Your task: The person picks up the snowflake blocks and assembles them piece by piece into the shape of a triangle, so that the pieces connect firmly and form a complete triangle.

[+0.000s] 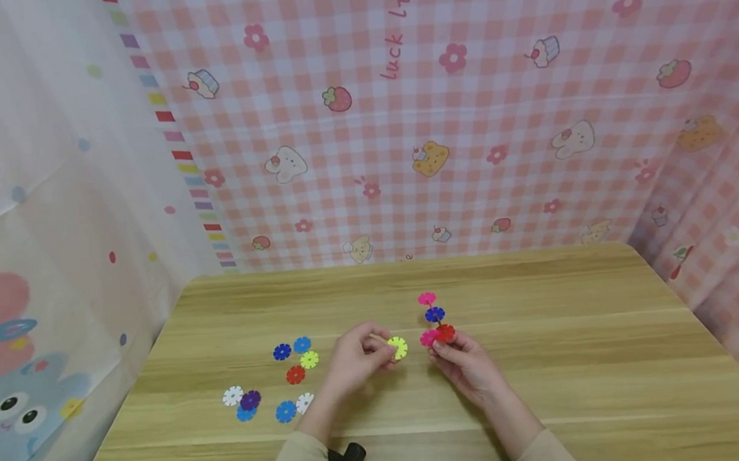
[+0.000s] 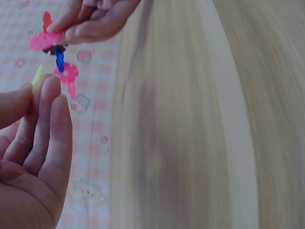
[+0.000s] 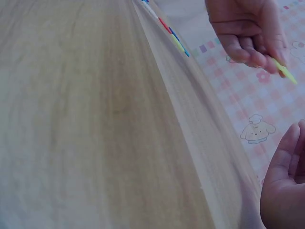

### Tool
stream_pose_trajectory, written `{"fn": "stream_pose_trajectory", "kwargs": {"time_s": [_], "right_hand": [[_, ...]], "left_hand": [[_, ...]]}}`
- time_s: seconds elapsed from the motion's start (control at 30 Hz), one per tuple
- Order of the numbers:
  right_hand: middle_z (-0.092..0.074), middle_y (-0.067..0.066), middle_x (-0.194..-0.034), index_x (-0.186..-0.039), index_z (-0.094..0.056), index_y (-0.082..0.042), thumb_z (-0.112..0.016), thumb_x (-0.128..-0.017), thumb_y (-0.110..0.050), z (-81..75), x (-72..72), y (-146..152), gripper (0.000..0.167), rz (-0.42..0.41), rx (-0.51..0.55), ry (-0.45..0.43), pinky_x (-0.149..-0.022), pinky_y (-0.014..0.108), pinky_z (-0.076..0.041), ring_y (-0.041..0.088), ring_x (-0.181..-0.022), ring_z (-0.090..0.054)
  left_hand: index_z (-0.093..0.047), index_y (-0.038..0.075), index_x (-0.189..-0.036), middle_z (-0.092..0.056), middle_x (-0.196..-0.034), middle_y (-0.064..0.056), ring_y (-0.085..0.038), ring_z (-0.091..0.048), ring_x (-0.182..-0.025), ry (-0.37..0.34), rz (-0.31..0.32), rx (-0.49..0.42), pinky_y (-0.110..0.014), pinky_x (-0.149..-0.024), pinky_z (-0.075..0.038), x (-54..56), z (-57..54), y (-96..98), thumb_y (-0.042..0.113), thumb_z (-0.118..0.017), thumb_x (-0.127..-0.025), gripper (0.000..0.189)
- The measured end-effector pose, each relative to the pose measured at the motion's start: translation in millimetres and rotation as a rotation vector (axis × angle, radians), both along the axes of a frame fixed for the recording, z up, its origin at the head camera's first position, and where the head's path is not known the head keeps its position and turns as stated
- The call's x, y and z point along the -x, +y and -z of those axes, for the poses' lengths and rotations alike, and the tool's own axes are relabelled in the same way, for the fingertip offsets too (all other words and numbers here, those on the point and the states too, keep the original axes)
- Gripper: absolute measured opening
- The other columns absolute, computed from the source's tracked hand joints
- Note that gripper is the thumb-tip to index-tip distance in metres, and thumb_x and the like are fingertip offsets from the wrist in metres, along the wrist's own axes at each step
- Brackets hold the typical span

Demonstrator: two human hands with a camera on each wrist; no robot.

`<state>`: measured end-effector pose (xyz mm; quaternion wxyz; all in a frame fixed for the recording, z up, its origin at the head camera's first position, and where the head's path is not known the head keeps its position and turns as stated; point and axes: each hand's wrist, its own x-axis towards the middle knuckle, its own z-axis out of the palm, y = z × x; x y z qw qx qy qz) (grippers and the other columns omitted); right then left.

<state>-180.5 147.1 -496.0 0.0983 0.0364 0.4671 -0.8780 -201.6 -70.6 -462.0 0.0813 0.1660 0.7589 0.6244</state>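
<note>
My left hand (image 1: 358, 359) pinches a yellow notched disc (image 1: 399, 348) by its edge, between thumb and fingers. In the left wrist view that yellow disc (image 2: 37, 78) shows edge-on. To its right, my right hand (image 1: 470, 372) holds a chain of joined notched discs by its lower end. A red disc (image 1: 446, 333) and a pink disc (image 1: 429, 338) sit at the fingertips. Above them come a blue disc (image 1: 435, 314) and, at the top, another pink disc (image 1: 427, 298). A dark piece between them is partly hidden. The yellow disc and the chain are apart.
Several loose discs lie left of my left hand: a red one (image 1: 295, 374), a yellow one (image 1: 309, 360), a white one (image 1: 233, 395), and a purple one (image 1: 250, 400) overlapping a light blue one (image 1: 246, 414). The wooden table (image 1: 581, 358) meets a checked curtain (image 1: 496, 105) behind.
</note>
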Motion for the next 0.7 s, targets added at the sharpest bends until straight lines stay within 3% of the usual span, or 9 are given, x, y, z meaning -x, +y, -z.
{"fn": "stream_pose_trajectory", "kwargs": {"time_s": [0.17,0.7], "right_hand": [[-0.069,0.002,-0.094,-0.088,-0.070,-0.016,-0.047,-0.097,0.012,0.8,-0.8,-2.3,0.038,-0.002,0.016,0.012,-0.086,0.025,-0.054,0.011,-0.085,-0.066],[-0.062,0.004,-0.097,-0.094,-0.069,-0.015,-0.048,-0.095,0.015,-2.5,-1.7,-8.5,0.036,0.033,-0.002,0.028,-0.087,0.026,-0.054,0.013,-0.086,-0.064]], "left_hand": [[-0.061,-0.006,-0.104,-0.071,-0.080,-0.014,-0.026,-0.071,-0.070,-0.017,-0.013,-0.013,-0.044,-0.070,-0.060,-0.1,-2.5,11.4,-0.006,-0.068,-0.088,0.017],[-0.060,-0.012,-0.100,-0.069,-0.079,-0.014,-0.025,-0.070,-0.067,-0.090,-0.029,-0.100,-0.039,-0.066,-0.060,-3.4,-3.6,27.6,-0.007,-0.067,-0.089,0.014]]}}
